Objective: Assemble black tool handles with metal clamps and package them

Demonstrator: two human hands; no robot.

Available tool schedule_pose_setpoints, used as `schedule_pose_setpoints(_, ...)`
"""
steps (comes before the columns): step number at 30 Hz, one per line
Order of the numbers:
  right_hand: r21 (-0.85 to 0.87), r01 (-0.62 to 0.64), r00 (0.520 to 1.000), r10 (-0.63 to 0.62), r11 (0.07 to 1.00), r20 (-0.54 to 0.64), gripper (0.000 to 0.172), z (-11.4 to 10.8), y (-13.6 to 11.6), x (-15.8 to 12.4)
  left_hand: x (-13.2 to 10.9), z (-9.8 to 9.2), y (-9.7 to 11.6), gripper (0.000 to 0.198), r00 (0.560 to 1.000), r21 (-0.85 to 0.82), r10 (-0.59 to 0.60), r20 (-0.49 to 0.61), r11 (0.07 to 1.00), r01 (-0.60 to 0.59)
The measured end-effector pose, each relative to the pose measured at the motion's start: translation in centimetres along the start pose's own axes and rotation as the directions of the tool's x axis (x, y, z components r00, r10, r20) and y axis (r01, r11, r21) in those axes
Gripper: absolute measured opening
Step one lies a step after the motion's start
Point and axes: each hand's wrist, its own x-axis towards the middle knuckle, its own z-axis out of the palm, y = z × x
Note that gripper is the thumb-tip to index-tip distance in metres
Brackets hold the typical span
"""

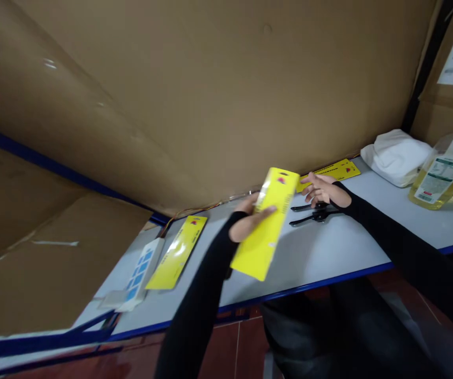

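- Head view: the left hand [245,223] holds a yellow card pack [266,223] above the worktop [329,252], thumb laid across its face and fingers [250,202] behind, pinching it near the middle.
- The pack's long axis runs from its hang-hole end, up and away toward the cardboard wall [210,95], down to its lower end near the worktop's front edge [309,287]; it tilts a little to the right at the top.
- The right hand [323,190] rests just beside the pack's top, fingers loosely spread over two black tools [313,213] lying on the worktop; whether it touches them is hard to tell through the blur.
- A second yellow pack [177,252] and a blue-and-white card [141,271] lie to the left, a third yellow pack [334,172] against the wall.
- Bare worktop lies between the hands and the front edge.
- Farther right sit a white cloth bundle [398,157] and an oil bottle [443,173]; red floor tiles [234,352] show below.
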Motion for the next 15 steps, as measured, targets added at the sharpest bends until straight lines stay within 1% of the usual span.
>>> schedule_pose_setpoints(1, 0.032, 0.005, 1.000, -0.006, 0.999, 0.027, 0.053, 0.0, -0.2, -0.3, 0.8, 3.4, 0.2, 0.069, 0.998, -0.048, 0.000, 0.071, 0.999, 0.004)
schedule_pose_setpoints(2, 0.034, 0.017, 0.999, -0.019, 0.999, 0.035, 0.050, -0.2, -0.3, -0.6, 1.4, 6.2, 0.4, 0.067, 0.992, -0.091, -0.002, 0.129, 0.996, 0.014)
schedule_pose_setpoints(3, 0.014, 0.030, 0.999, -0.030, 0.999, 0.023, 0.048, -0.4, -0.3, -0.7, 1.7, 8.4, 0.5, 0.066, 0.987, -0.120, -0.005, 0.162, 0.992, 0.025)
schedule_pose_setpoints(4, -0.018, 0.041, 0.999, -0.041, 0.999, -0.004, 0.047, -0.7, -0.2, -0.8, 1.9, 9.8, 0.6, 0.066, 0.983, -0.142, -0.009, 0.181, 0.989, 0.035)
schedule_pose_setpoints(5, -0.055, 0.047, 0.998, -0.049, 0.997, -0.034, 0.047, -1.0, 0.0, -0.8, 2.0, 10.5, 0.7, 0.066, 0.980, -0.158, -0.019, 0.200, 0.986, 0.051)
schedule_pose_setpoints(6, -0.090, 0.052, 0.996, -0.057, 0.995, -0.062, 0.049, -1.3, 0.2, -0.7, 1.9, 10.6, 0.6, 0.066, 0.975, -0.168, -0.027, 0.220, 0.984, 0.065)
schedule_pose_setpoints(8, -0.136, 0.061, 0.992, -0.076, 0.989, -0.104, 0.054, -1.7, 0.7, -0.4, 1.7, 9.7, 0.5, 0.063, 0.960, -0.173, -0.040, 0.277, 0.981, 0.091)
schedule_pose_setpoints(11, -0.150, 0.070, 0.991, -0.087, 0.986, -0.104, 0.052, -2.0, 1.3, 0.2, 1.2, 8.2, -0.1, 0.061, 0.941, -0.165, -0.043, 0.334, 0.981, 0.103)
schedule_pose_setpoints(13, -0.138, 0.071, 0.988, -0.089, 0.988, -0.129, 0.046, -2.5, 1.5, 0.8, 1.0, 8.2, -0.5, 0.060, 0.947, -0.162, -0.064, 0.315, 0.980, 0.120)
schedule_pose_setpoints(15, -0.137, 0.058, 0.975, -0.085, 0.989, -0.206, 0.040, -3.3, 1.8, 1.5, 1.0, 8.8, -0.8, 0.063, 0.956, -0.168, -0.101, 0.275, 0.974, 0.152)
